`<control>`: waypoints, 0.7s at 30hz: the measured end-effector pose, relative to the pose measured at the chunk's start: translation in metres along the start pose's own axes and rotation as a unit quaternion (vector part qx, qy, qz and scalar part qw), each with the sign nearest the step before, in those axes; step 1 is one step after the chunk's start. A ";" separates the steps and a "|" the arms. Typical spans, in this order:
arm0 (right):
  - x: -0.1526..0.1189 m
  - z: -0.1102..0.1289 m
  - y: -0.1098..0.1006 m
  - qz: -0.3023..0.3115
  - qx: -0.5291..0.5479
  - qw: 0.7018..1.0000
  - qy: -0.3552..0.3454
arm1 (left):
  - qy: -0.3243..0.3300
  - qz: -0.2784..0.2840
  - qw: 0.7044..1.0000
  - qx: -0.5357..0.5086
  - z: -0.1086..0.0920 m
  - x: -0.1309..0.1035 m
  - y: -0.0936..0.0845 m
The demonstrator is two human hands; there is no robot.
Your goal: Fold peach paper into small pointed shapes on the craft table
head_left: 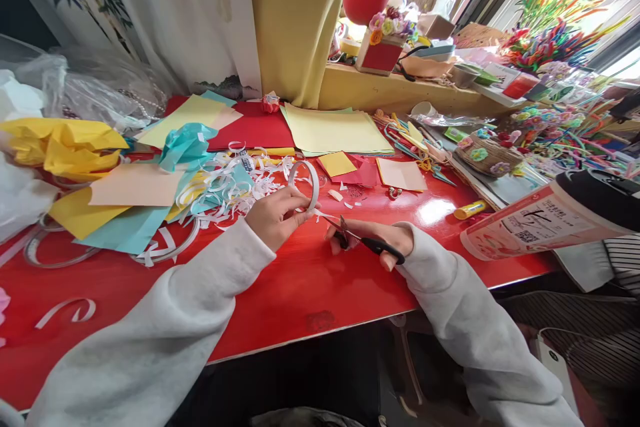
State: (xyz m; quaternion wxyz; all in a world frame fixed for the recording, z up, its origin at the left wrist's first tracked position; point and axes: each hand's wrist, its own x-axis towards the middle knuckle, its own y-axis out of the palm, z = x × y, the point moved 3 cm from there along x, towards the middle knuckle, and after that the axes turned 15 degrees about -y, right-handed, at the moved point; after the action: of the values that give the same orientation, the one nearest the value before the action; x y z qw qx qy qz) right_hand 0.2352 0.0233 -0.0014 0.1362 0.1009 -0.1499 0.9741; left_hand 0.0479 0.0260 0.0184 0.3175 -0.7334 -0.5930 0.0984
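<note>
My left hand [280, 215] is closed on a small roll of white tape [314, 181], whose ring stands upright above my fingers. A short white end of it reaches right, to the tips of a pair of black-handled scissors [373, 243]. Those scissors are in my right hand [387, 237], with fingers in the handle loops and the blades pointing left. Whether the blades touch the strip I cannot make out. Small white paper scraps [343, 190] lie just beyond my hands on the red table [280, 300].
A pile of shredded white strips [245, 183] and coloured paper sheets [135, 187] lie on the left. At the right a pink cup with a black lid [545, 220] leans over the table, near a yellow glue stick [470, 209]. Yellow paper [335, 130] lies behind.
</note>
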 end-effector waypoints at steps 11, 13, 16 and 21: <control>-0.025 -0.010 -0.040 -0.468 -0.325 0.814 0.113 | 0.026 -0.172 0.968 0.181 -0.001 -0.004 -0.021; -0.042 -0.008 -0.054 -0.542 -0.389 0.738 0.103 | 0.002 -0.188 0.974 0.129 0.000 -0.001 -0.028; -0.059 -0.003 -0.067 -0.588 -0.451 0.665 0.091 | -0.058 -0.127 0.990 -0.007 0.000 0.003 -0.030; -0.057 -0.002 -0.064 -0.604 -0.435 0.665 0.063 | -0.219 0.045 0.935 -0.276 0.002 0.001 -0.014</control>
State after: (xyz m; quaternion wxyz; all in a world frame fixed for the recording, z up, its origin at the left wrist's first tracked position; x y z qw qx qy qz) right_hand 0.3080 0.0694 -0.0002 0.7319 0.0371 -0.4540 0.5067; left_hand 0.0354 0.0288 0.0252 -0.0399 -0.7783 -0.6181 0.1029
